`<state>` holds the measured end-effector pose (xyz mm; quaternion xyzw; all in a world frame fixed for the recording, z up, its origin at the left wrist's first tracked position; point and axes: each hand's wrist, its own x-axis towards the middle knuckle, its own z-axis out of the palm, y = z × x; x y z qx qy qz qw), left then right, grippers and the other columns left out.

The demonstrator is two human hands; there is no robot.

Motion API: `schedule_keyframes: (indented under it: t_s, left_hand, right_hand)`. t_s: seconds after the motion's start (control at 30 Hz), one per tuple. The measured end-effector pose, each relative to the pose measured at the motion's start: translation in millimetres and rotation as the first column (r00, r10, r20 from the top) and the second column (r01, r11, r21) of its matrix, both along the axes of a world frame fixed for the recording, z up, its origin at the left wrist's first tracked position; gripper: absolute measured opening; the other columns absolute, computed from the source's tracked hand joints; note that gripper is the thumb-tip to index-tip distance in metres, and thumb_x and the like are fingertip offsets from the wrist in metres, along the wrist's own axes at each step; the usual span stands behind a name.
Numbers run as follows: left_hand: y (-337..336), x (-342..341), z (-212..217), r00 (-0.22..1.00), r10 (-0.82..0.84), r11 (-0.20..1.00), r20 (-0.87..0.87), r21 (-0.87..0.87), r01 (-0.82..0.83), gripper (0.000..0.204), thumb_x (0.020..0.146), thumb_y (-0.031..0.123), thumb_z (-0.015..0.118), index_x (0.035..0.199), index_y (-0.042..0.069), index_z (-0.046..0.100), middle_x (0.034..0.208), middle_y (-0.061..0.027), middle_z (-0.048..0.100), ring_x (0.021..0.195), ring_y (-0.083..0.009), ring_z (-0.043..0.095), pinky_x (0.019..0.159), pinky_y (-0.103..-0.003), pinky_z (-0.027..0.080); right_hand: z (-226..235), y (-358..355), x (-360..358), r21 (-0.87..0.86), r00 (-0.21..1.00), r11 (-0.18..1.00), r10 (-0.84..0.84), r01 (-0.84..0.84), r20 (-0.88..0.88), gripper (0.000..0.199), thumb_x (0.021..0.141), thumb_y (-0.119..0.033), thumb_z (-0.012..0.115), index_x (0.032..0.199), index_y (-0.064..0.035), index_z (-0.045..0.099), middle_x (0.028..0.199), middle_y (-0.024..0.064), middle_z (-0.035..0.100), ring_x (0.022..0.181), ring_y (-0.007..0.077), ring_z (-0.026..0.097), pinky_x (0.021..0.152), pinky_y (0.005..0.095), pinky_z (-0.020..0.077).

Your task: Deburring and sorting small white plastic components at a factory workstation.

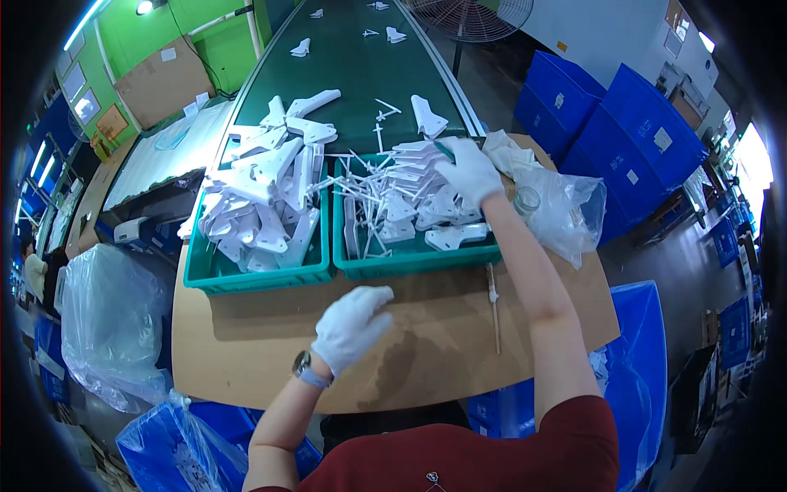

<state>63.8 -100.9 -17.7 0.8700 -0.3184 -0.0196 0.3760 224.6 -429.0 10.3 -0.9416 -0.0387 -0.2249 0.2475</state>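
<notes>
My left hand (352, 328), in a white glove with a watch at the wrist, hovers over the near tabletop. Its fingers are loosely apart and nothing shows in them. Gloved in white too, my right hand (471, 172) reaches to the far right corner of the right green bin (418, 264). Its fingers close beside a row of stacked white plastic brackets (418, 168); a small dark green piece shows at the fingertips, too little to name. Thin white plastic sticks (369, 197) lie jumbled in that bin. More white brackets (262, 197) heap above the left green bin (258, 283).
A green conveyor belt (352, 74) carries a few white pieces. Clear plastic bags (566, 209) and a glass jar (526, 199) sit right of the bins. A thin stick (495, 316) lies on the brown table (443, 361). Blue crates (631, 139) stand at right.
</notes>
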Motion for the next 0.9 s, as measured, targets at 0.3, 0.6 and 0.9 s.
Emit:
schedule_keyframes:
  t_s: [0.3,0.6,0.9]
  left_hand:
    - [-0.1,17.2,-22.6,0.926,-0.162,0.902,0.341,0.431,-0.001,0.023,0.081,0.017,0.064,0.104,0.013,0.061,0.091,-0.0052,0.063,0.089,-0.0256,0.066,0.071,-0.041,0.053]
    - [10.4,33.3,-28.7,0.785,-0.368,0.792,0.498,0.611,-0.017,0.018,0.075,0.017,0.066,0.091,0.011,0.061,0.082,-0.0032,0.055,0.076,-0.0202,0.059,0.059,-0.034,0.046]
    - [22.0,-6.4,-22.4,0.679,-0.448,0.771,0.582,0.636,-0.037,0.012,0.072,0.019,0.068,0.078,0.011,0.062,0.076,-0.0027,0.054,0.073,-0.0197,0.057,0.059,-0.033,0.046]
  right_hand:
    - [3.8,-0.1,132.9,-0.235,0.929,0.958,-0.231,0.165,-0.288,0.067,0.08,-0.048,0.066,0.137,-0.0129,0.056,0.134,0.0266,0.059,0.124,0.0419,0.059,0.105,0.048,0.0479]
    - [9.4,3.6,70.9,-0.273,0.96,0.962,-0.094,0.019,-0.265,0.075,0.08,-0.05,0.062,0.14,-0.0074,0.057,0.13,0.0253,0.064,0.124,0.0395,0.06,0.104,0.0424,0.0454]
    - [74.3,16.5,-23.3,-0.172,0.748,0.978,-0.025,-0.12,-0.663,0.053,0.083,-0.046,0.061,0.109,-0.0005,0.07,0.092,0.0115,0.068,0.083,0.0202,0.063,0.078,0.0321,0.0487]
